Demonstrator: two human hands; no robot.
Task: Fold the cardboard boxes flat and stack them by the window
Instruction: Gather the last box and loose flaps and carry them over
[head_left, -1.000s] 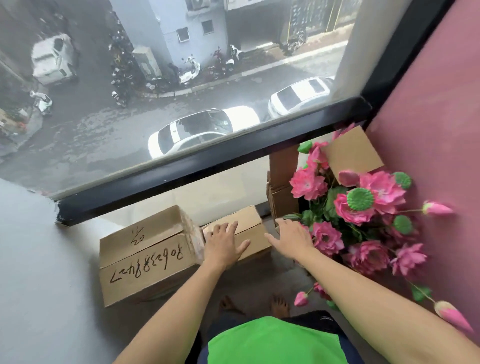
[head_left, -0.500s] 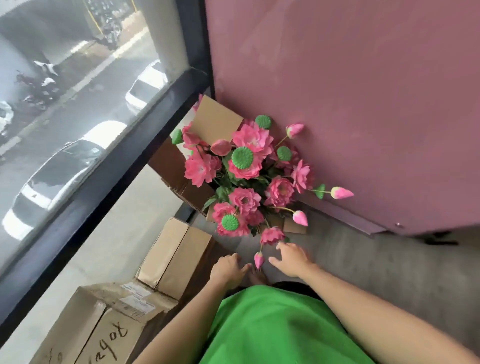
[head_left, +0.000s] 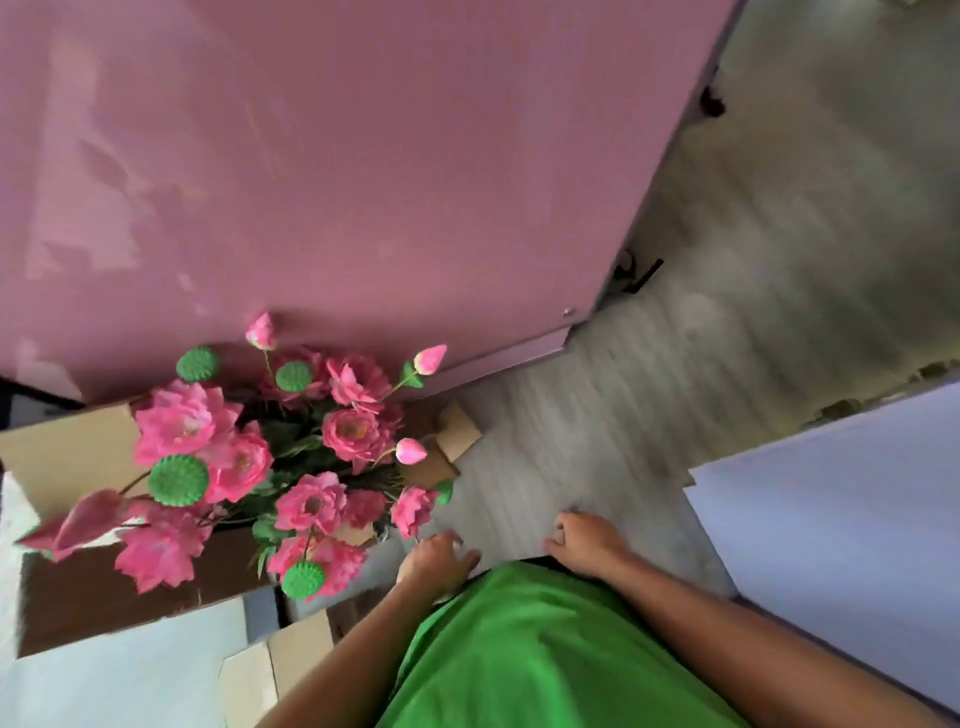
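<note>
Both hands hang empty, left hand (head_left: 439, 558) and right hand (head_left: 584, 540) with fingers loosely curled, probably between boxes. The cardboard boxes (head_left: 298, 652) lie just below the pink flowers (head_left: 249, 462), unheld.

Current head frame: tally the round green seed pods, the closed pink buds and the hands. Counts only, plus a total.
Green seed pods: 4
Closed pink buds: 3
Hands: 2, left hand, right hand
Total: 9
</note>
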